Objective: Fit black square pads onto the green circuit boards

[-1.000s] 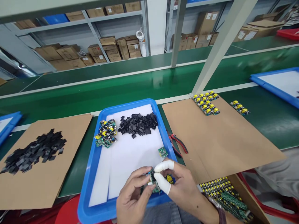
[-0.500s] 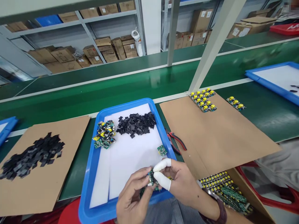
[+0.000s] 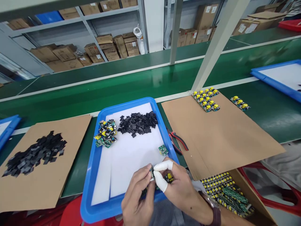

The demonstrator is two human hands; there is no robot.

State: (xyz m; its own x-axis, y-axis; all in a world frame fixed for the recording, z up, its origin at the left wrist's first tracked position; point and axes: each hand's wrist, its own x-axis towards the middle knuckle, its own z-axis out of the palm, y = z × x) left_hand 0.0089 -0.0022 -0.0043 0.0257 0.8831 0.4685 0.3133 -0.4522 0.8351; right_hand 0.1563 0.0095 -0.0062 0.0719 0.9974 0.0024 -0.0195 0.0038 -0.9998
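Note:
Over the near edge of the blue tray (image 3: 87, 185), both hands meet at a small green circuit board (image 3: 152, 173). My left hand (image 3: 138, 196) pinches it from the left, fingers closed. From the right, my right hand (image 3: 175, 182) grips it between thumb and forefinger, both in white finger cots. More board parts with a yellow component (image 3: 168, 178) show behind the right fingers; how they are held is partly hidden. One loose green circuit board (image 3: 163, 150) lies inside the tray near its right wall. Farther back sit piled circuit boards (image 3: 106, 133) and small black pieces (image 3: 138, 123).
Red-handled pliers (image 3: 178, 142) lie right of the tray. A cardboard sheet (image 3: 216, 138) there carries boards with yellow components (image 3: 205, 99). On the left cardboard (image 3: 70, 138) is a heap of black pieces (image 3: 39, 153). A carton of board panels (image 3: 227, 191) stands low at right.
The view has shifted slightly. My right fingers stay on the board and have turned a little, and more of the yellow component shows behind them. The left hand keeps its pinch.

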